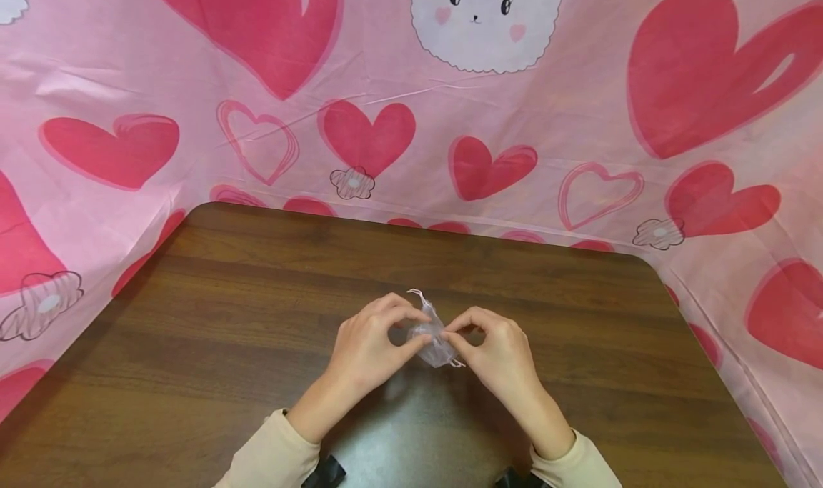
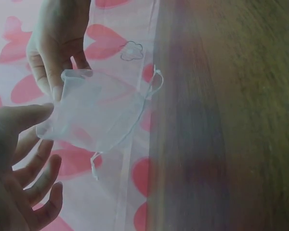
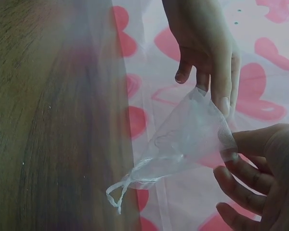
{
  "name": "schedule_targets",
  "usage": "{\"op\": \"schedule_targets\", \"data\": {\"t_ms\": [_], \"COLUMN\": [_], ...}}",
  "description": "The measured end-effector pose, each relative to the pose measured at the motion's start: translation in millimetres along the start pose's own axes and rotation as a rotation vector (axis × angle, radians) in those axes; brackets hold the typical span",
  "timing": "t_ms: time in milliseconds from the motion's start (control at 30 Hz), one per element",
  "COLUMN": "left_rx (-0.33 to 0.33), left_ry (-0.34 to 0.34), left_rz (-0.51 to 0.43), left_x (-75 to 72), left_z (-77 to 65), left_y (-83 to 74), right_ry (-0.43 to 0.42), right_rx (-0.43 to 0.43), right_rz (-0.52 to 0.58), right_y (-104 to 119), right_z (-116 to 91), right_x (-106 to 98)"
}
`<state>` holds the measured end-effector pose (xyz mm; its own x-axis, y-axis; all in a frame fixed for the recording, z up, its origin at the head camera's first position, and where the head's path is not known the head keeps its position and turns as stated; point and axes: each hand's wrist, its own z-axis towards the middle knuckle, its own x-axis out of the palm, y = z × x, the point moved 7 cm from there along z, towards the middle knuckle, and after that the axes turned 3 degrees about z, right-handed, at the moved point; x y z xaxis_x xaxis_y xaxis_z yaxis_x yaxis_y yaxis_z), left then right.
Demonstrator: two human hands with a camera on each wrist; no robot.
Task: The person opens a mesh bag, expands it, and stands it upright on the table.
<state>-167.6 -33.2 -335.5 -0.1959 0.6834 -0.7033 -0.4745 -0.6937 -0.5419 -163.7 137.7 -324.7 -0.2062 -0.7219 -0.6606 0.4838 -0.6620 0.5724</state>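
Observation:
A small sheer white drawstring pouch (image 1: 434,346) is held up over the table between both hands. My left hand (image 1: 373,341) pinches one side of it between thumb and fingertips. Opposite, my right hand (image 1: 498,349) pinches the other side the same way. In the left wrist view the pouch (image 2: 98,108) spreads out from the fingers, with a thin cord loop at each end of its drawstring edge. The right wrist view has the pouch (image 3: 183,137) stretched between the two hands, its cords hanging toward the lower left. Its see-through fabric shows no clear contents.
Beneath the hands lies a dark brown wooden table (image 1: 257,309) with rounded far corners. A pink curtain (image 1: 398,66) printed with red hearts surrounds its back and sides. Dark straps (image 1: 326,472) show at the wrists, below beige sleeves (image 1: 276,449).

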Motion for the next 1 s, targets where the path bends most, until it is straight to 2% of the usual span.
{"op": "schedule_targets", "data": {"t_ms": [233,567,700,1000], "left_rx": [-0.003,-0.104,-0.113,-0.112], "left_ry": [-0.014,-0.082,-0.068,0.035], "left_rz": [0.022,0.027,0.011,0.025], "left_x": [-1.2,-7.4,-7.0,1.6], "left_z": [-0.2,-0.3,0.1,-0.4], "left_y": [0.5,9.6,10.0,9.4], "right_ry": [0.039,0.181,0.156,0.077], "right_rx": [-0.049,0.027,0.015,0.003], "right_rz": [0.038,-0.034,-0.029,-0.046], "right_y": [3,-1,0,0], "right_z": [0,-4,-4,-3], "right_x": [2,11,9,4]}}
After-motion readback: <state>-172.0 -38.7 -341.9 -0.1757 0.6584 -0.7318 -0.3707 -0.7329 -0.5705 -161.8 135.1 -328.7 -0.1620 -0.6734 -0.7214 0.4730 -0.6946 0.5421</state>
